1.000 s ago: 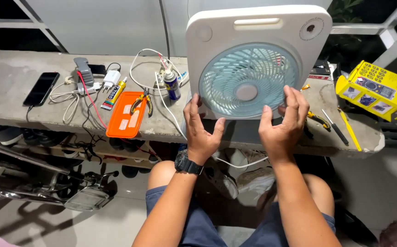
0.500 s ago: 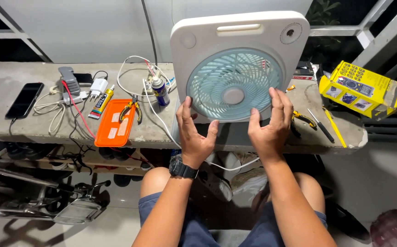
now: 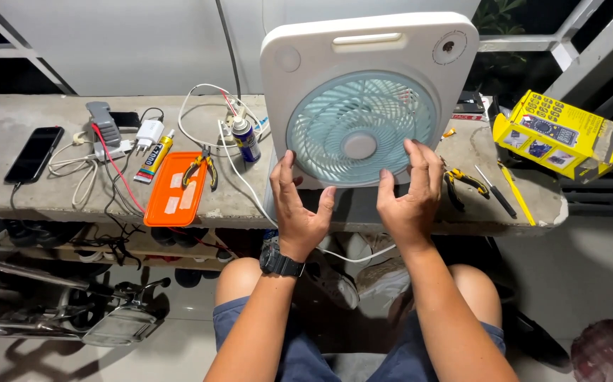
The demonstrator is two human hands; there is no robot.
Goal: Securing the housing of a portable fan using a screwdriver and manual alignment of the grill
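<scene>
A white square box fan (image 3: 370, 56) with a pale blue round grille (image 3: 359, 127) stands upright on the concrete ledge (image 3: 38, 201) in front of me. My left hand (image 3: 298, 209), with a black watch on its wrist, lies against the fan's lower left front, fingers pointing up. My right hand (image 3: 409, 194) presses on the lower right of the grille with its fingers spread. Both hands hold the fan steady. Its bottom edge is hidden behind them.
Left of the fan lie an orange tray (image 3: 177, 189), yellow-handled pliers (image 3: 202, 166), a spray can (image 3: 245, 138), a glue tube (image 3: 154, 159), chargers with white cables (image 3: 144, 131) and a black phone (image 3: 33, 154). On the right are more pliers (image 3: 462, 180), a screwdriver (image 3: 496, 192) and a yellow box (image 3: 559, 134).
The view has swung a little, so the fan sits further left in the picture. Both hands stay on the fan's lower front, nearly unmoved.
</scene>
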